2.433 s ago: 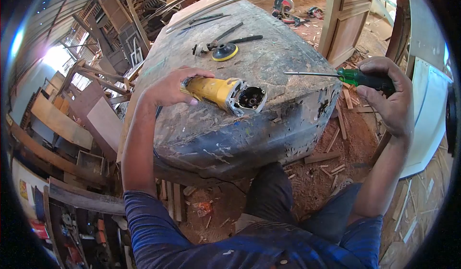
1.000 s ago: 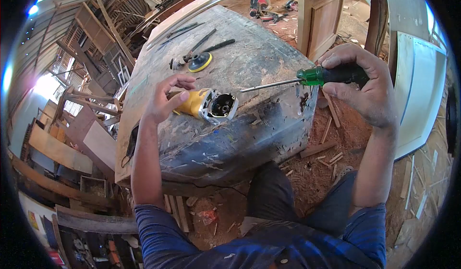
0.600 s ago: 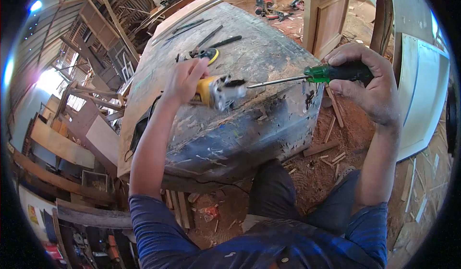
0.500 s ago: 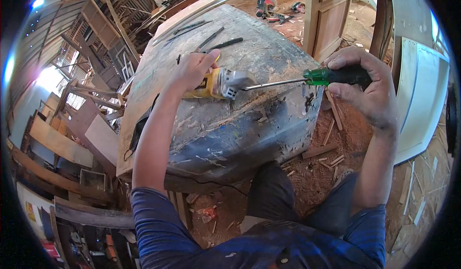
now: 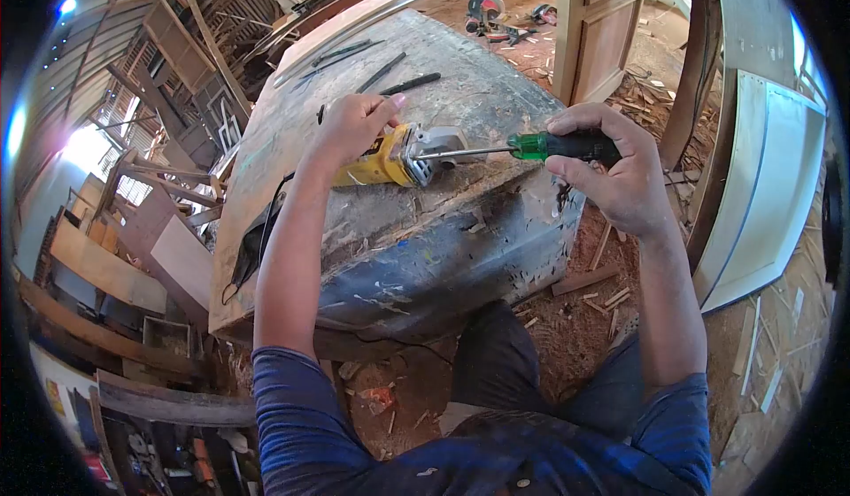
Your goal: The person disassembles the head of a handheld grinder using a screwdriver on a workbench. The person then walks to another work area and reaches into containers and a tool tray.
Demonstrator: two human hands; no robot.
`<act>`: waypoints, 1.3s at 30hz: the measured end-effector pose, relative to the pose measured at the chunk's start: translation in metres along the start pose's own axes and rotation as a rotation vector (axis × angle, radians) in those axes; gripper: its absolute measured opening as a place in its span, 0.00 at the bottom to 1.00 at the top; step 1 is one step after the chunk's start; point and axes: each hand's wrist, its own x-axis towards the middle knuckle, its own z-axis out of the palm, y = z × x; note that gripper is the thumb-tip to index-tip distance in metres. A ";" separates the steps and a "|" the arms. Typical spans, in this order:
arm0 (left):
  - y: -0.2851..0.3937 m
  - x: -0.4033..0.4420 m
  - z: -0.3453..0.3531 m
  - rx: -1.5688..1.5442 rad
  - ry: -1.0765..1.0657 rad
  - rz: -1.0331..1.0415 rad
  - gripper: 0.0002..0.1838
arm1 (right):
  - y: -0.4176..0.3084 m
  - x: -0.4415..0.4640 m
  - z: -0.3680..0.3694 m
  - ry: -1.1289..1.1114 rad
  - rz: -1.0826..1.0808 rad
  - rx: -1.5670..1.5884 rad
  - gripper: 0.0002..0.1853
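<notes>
Yellow angle grinder [image 5: 382, 163] sits at the near end of a scarred, paint-stained worktable [image 5: 505, 93], its long axis running nearly crosswise in front of the person. Its silver metal head [image 5: 436, 140] points right, and its rear end lies toward the left forearm.

The left hand [image 5: 354, 129] is clamped over the casing from above. The right hand [image 5: 615, 173] pinches the dark handle of a green-collared screwdriver [image 5: 529, 147], thumb below and fingers above, with no gap left around it. The screwdriver's shaft points left, almost in line with the grinder, its tip at the metal head; whether it touches or merely crosses in front cannot be told.

The left hand hides the top of the casing and most of its own fingers, and the left wrist covers the tool's rear. Whether the grinder's underside rests on the wood is hard to make out.

Just beyond the left hand lies a black-handled tool [image 5: 416, 83], with slender dark tools [image 5: 341, 53] farther up the tabletop. Past the table stand a panelled wooden door [image 5: 611, 40] and, on the littered ground, a red-and-black power tool [image 5: 485, 9].
</notes>
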 end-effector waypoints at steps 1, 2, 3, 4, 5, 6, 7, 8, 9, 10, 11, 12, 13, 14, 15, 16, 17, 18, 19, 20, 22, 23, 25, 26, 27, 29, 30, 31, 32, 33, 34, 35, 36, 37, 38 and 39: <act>0.000 0.000 0.000 0.005 -0.005 0.000 0.35 | 0.001 0.000 0.000 0.005 0.029 0.020 0.18; 0.000 -0.001 -0.001 0.004 -0.005 -0.002 0.35 | 0.001 0.000 0.001 0.010 0.058 0.041 0.18; 0.002 -0.001 -0.001 0.004 -0.006 -0.003 0.35 | 0.001 0.001 0.000 0.018 0.039 0.043 0.18; 0.004 -0.002 -0.002 0.003 -0.007 -0.004 0.34 | 0.000 0.002 0.000 0.027 0.020 0.044 0.17; 0.005 -0.002 -0.002 -0.001 -0.001 -0.004 0.34 | -0.001 0.002 -0.001 0.037 0.002 0.045 0.17; 0.006 -0.003 -0.001 -0.008 0.004 -0.005 0.34 | -0.001 0.002 -0.002 0.031 0.004 0.040 0.17; 0.007 -0.003 0.000 -0.013 0.010 -0.005 0.35 | -0.002 0.002 -0.003 0.025 0.006 0.035 0.17; 0.007 -0.002 0.000 -0.013 0.008 0.001 0.35 | -0.002 0.002 -0.003 0.019 0.007 0.030 0.17; 0.006 -0.002 0.000 -0.013 0.008 0.007 0.35 | -0.001 0.002 -0.002 0.019 0.014 0.029 0.17; 0.006 -0.002 -0.001 -0.012 0.007 0.012 0.35 | 0.000 0.002 -0.001 0.019 0.021 0.028 0.17; 0.006 -0.003 -0.001 -0.011 0.005 0.009 0.35 | 0.001 0.001 0.000 0.019 0.028 0.026 0.18; 0.008 -0.003 -0.002 -0.011 0.004 0.005 0.35 | 0.002 0.001 0.001 0.015 0.035 0.036 0.18; 0.009 -0.004 -0.002 -0.011 0.003 0.002 0.35 | 0.002 0.001 0.001 0.011 0.043 0.046 0.18; 0.008 -0.004 -0.002 -0.020 0.007 0.004 0.35 | 0.002 0.001 0.002 0.006 0.051 0.056 0.18; 0.007 -0.004 -0.001 -0.028 0.010 0.007 0.35 | 0.002 0.001 0.002 0.009 0.064 0.054 0.18; 0.007 -0.003 0.000 -0.037 0.014 0.010 0.35 | 0.002 0.002 0.003 0.012 0.076 0.052 0.18; 0.006 -0.003 0.000 -0.036 0.003 -0.016 0.35 | 0.002 0.002 0.003 0.015 0.089 0.050 0.18; 0.006 -0.003 -0.001 -0.034 -0.007 -0.042 0.36 | 0.000 0.002 0.003 -0.001 0.117 0.052 0.18; 0.007 -0.003 -0.002 -0.032 -0.016 -0.068 0.36 | -0.002 0.003 0.002 -0.018 0.145 0.054 0.18; 0.003 -0.007 -0.006 0.002 -0.041 -0.060 0.36 | -0.004 0.004 0.000 -0.033 0.172 0.054 0.18; -0.002 -0.015 -0.014 0.066 -0.094 -0.034 0.37 | -0.009 0.005 0.001 -0.023 0.125 -0.033 0.18; -0.003 -0.015 -0.012 0.075 -0.123 -0.048 0.36 | -0.010 0.004 0.002 -0.019 0.104 -0.075 0.18; -0.001 -0.022 -0.012 0.094 -0.177 -0.098 0.35 | -0.017 0.006 0.001 -0.074 0.214 -0.098 0.18; -0.003 -0.022 -0.010 0.094 -0.151 -0.045 0.33 | -0.021 0.009 0.001 -0.107 0.265 -0.104 0.18; -0.003 -0.021 -0.008 0.097 -0.123 0.004 0.32 | -0.024 0.012 0.000 -0.152 0.308 -0.125 0.18; -0.002 -0.027 -0.004 0.111 -0.065 0.065 0.30 | -0.024 0.017 -0.005 -0.249 0.388 -0.166 0.19; 0.005 -0.031 -0.004 0.121 -0.036 0.086 0.29 | -0.024 0.018 -0.004 -0.226 0.313 -0.201 0.16; 0.010 -0.032 -0.005 0.128 -0.007 0.110 0.28 | -0.021 0.017 -0.002 -0.208 0.212 -0.230 0.16; 0.011 -0.029 -0.007 0.128 -0.048 0.083 0.27 | -0.018 0.013 -0.001 -0.188 0.113 -0.262 0.16; 0.014 -0.028 -0.008 0.143 -0.048 0.069 0.27 | -0.017 0.012 0.000 -0.166 0.015 -0.297 0.16; 0.018 -0.029 -0.008 0.156 -0.049 0.053 0.28 | -0.020 0.013 0.001 -0.162 -0.055 -0.342 0.17; 0.020 -0.031 -0.009 0.171 -0.052 0.036 0.28 | -0.020 0.011 0.002 -0.153 -0.105 -0.364 0.17; 0.020 -0.030 -0.011 0.161 -0.077 0.031 0.28 | -0.017 0.009 0.004 -0.140 -0.155 -0.386 0.18; 0.021 -0.029 -0.013 0.152 -0.103 0.027 0.28 | -0.015 0.007 0.005 -0.126 -0.204 -0.407 0.18; 0.020 -0.029 -0.014 0.142 -0.133 0.022 0.28 | -0.018 0.007 0.004 -0.150 -0.196 -0.418 0.19; 0.019 -0.028 -0.013 0.145 -0.138 0.038 0.28 | -0.024 0.007 0.003 -0.173 -0.191 -0.430 0.19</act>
